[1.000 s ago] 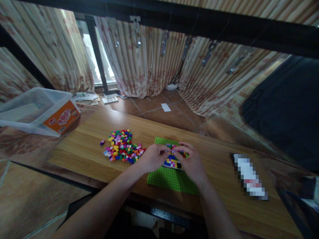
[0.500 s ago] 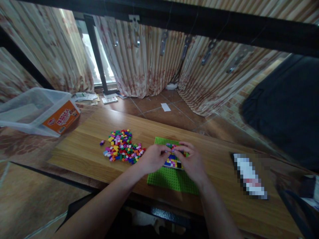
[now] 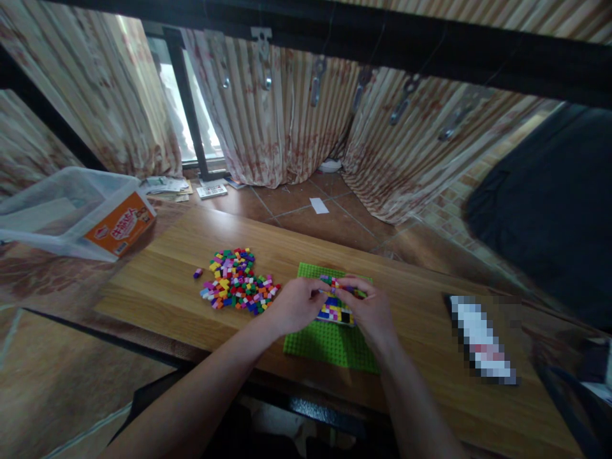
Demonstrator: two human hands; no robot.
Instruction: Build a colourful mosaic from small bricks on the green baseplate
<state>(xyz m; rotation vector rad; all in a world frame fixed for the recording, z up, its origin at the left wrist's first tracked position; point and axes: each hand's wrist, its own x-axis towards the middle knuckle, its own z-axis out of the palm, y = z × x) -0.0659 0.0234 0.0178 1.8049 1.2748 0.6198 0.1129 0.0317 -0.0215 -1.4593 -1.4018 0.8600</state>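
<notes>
A green studded baseplate [image 3: 329,350] lies on the wooden table, with a block of multicoloured toy bricks [image 3: 333,312] built on its middle. My left hand [image 3: 299,305] reaches in from the left, thumb and forefinger pinched at the build's far part. Opposite it, my right hand [image 3: 371,312] is also pinched, its fingers curled over the build's right side. Between the two sets of fingertips is a small purplish toy brick [image 3: 333,290], mostly covered by the fingers. Left of the baseplate spreads a pile of loose toy bricks [image 3: 239,284] in many colours.
A lone purple brick [image 3: 197,273] sits left of the pile. The wooden table [image 3: 157,280] carries a pixelated item [image 3: 482,341] at right. Beyond its left end stands a clear plastic bin [image 3: 76,213] with an orange label. Papers [image 3: 165,185] lie on the floor by the curtains.
My right fingers have shifted slightly and now lie flatter over the build. My left hand keeps nearly the same place. The whole view has moved a little.
</notes>
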